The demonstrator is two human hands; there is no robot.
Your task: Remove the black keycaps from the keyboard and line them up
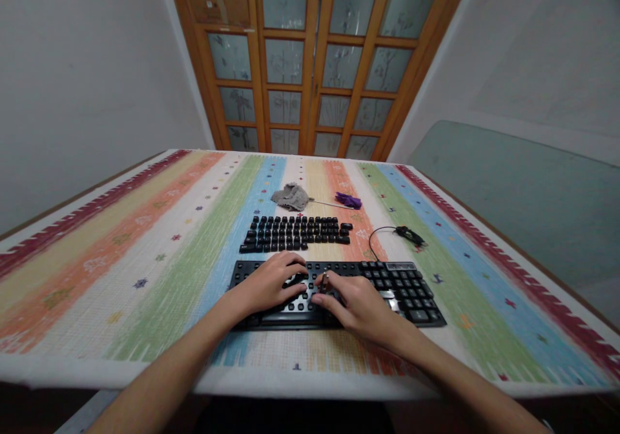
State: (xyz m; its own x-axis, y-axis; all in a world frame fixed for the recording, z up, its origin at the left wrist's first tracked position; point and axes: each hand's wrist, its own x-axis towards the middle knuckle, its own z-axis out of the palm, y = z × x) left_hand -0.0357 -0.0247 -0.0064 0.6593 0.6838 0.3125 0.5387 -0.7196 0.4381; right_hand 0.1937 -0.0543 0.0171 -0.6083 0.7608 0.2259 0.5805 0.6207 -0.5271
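Observation:
A black keyboard (415,292) lies in front of me, its main section stripped of most keycaps while the number pad at the right still has its keys. My left hand (276,280) rests palm down on the left part of the keyboard, fingers spread and holding nothing. Over the middle, my right hand (361,305) pinches a small shiny metal tool (325,281) between thumb and fingers; its exact kind is not clear. Just behind the keyboard, loose black keycaps (293,232) sit in rows matching a keyboard layout.
A crumpled grey cloth (289,196) lies beyond the keycaps, with a thin rod (332,204) reaching toward a purple bundle (347,200). The coiled black cable (409,234) rests behind the number pad. A striped tablecloth (159,279) covers the table; wooden glazed doors (310,66) stand behind.

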